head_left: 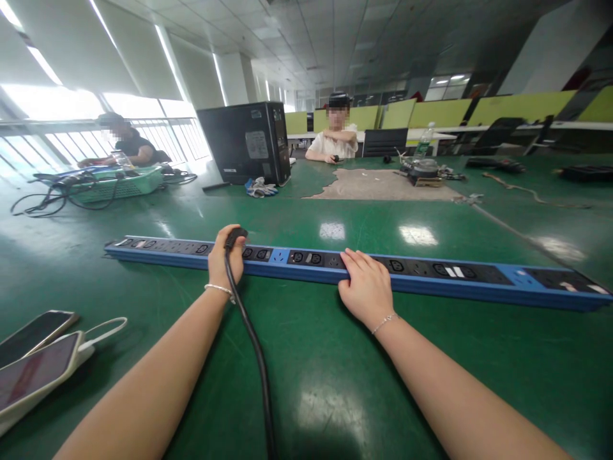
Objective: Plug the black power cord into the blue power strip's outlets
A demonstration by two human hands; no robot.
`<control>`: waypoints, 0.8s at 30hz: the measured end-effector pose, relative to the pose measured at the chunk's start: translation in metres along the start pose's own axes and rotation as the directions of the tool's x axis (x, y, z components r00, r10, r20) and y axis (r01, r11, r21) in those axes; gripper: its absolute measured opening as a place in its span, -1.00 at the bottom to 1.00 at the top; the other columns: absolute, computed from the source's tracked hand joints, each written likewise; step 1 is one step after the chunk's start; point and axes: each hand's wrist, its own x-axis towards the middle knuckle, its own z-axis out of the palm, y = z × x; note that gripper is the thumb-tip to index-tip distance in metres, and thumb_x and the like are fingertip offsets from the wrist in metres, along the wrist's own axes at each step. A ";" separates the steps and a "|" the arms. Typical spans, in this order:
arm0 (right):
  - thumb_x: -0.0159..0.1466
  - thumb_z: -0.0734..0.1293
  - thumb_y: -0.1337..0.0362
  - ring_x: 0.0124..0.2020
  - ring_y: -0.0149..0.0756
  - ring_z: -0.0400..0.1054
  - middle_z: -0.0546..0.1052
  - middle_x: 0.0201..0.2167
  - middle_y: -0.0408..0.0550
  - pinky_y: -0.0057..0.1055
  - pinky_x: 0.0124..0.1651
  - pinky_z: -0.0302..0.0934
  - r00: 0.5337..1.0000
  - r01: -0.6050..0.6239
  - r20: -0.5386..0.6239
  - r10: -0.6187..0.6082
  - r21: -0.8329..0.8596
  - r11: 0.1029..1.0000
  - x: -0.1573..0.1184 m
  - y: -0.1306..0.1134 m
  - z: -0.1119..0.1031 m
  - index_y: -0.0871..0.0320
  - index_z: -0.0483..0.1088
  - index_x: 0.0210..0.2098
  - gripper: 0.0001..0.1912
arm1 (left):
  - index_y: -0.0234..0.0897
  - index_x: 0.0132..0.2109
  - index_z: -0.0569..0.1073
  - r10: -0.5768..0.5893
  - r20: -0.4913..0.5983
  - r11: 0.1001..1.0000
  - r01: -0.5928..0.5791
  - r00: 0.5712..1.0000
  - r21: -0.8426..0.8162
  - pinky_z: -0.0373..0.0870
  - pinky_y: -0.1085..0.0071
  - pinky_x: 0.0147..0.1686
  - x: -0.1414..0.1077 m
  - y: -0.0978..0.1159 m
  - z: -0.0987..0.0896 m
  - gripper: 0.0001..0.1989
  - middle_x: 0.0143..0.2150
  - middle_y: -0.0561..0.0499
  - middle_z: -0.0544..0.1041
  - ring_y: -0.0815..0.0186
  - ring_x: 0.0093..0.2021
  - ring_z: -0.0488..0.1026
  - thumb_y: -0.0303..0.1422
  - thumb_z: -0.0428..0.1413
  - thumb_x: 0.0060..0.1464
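A long blue power strip (280, 256) with black socket sections lies across the green table. My left hand (223, 259) is closed around a black power plug (235, 237) just over the strip's left half. Its thick black cable (253, 338) hangs down from the plug toward the near edge of view. Whether the plug sits in a socket is hidden by the hand. Right of the strip's middle, my right hand (368, 284) grips the strip, fingers together over its top face and heel against the near side.
Two phones (38, 370), one with a white cable, lie at the near left. Farther back stand a black computer case (244, 144), gloves (261, 187) and a green basket (119, 185) with cables. Two people sit beyond. A bottle (424, 140) and small parts are at the back right.
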 end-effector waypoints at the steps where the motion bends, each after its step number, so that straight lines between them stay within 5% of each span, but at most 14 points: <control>1: 0.10 0.16 0.38 0.15 -0.21 0.16 0.37 0.12 -0.07 -0.24 0.15 -0.04 1.000 0.004 0.000 -0.004 -0.002 1.000 0.000 0.000 0.000 0.19 0.35 0.06 -0.49 | -0.22 -0.02 0.38 -0.020 -0.032 1.000 0.021 0.999 0.017 0.34 0.34 -0.06 0.006 -0.011 -0.007 -0.69 -0.08 -0.03 0.50 0.28 -0.14 0.45 -0.24 -0.01 0.11; 4: 0.11 0.15 0.38 0.14 -0.22 0.17 0.38 0.12 -0.07 -0.25 0.15 -0.04 1.000 0.008 -0.001 -0.008 -0.009 1.000 0.000 0.000 0.000 0.20 0.35 0.05 -0.49 | -0.25 -0.08 0.42 -0.069 -0.050 0.996 0.072 0.996 0.056 0.33 0.30 -0.04 0.018 -0.045 -0.027 -0.70 -0.11 -0.06 0.51 0.25 -0.12 0.44 -0.23 0.00 0.09; 8: 0.11 0.16 0.38 0.14 -0.23 0.18 0.39 0.11 -0.08 -0.24 0.14 -0.03 1.000 0.003 -0.004 -0.003 -0.020 1.000 0.000 0.001 0.000 0.20 0.36 0.05 -0.50 | -0.25 -0.04 0.41 -0.019 0.158 1.000 0.019 0.987 0.002 0.30 0.25 0.02 0.022 -0.069 -0.037 -0.62 -0.10 -0.06 0.53 0.22 -0.07 0.43 -0.14 -0.02 0.08; 13: 0.11 0.15 0.38 0.13 -0.21 0.19 0.38 0.11 -0.07 -0.23 0.13 -0.01 1.000 0.011 -0.001 -0.011 -0.035 0.999 0.000 0.002 0.001 0.19 0.36 0.05 -0.50 | -0.23 -0.03 0.42 0.049 0.309 0.997 -0.065 0.950 0.040 0.26 0.22 0.05 0.024 -0.071 -0.027 -0.60 -0.08 -0.04 0.53 0.18 -0.06 0.43 -0.14 -0.02 0.05; 24: 0.10 0.16 0.38 0.13 -0.20 0.19 0.39 0.11 -0.08 -0.22 0.12 0.01 1.000 0.008 -0.001 -0.008 -0.039 0.999 0.000 0.002 0.001 0.19 0.36 0.05 -0.49 | -0.16 0.00 0.40 0.054 0.366 0.984 -0.111 0.929 0.138 0.30 0.30 0.00 0.024 -0.067 -0.029 -0.61 -0.09 0.01 0.53 0.19 -0.09 0.45 -0.16 -0.04 0.06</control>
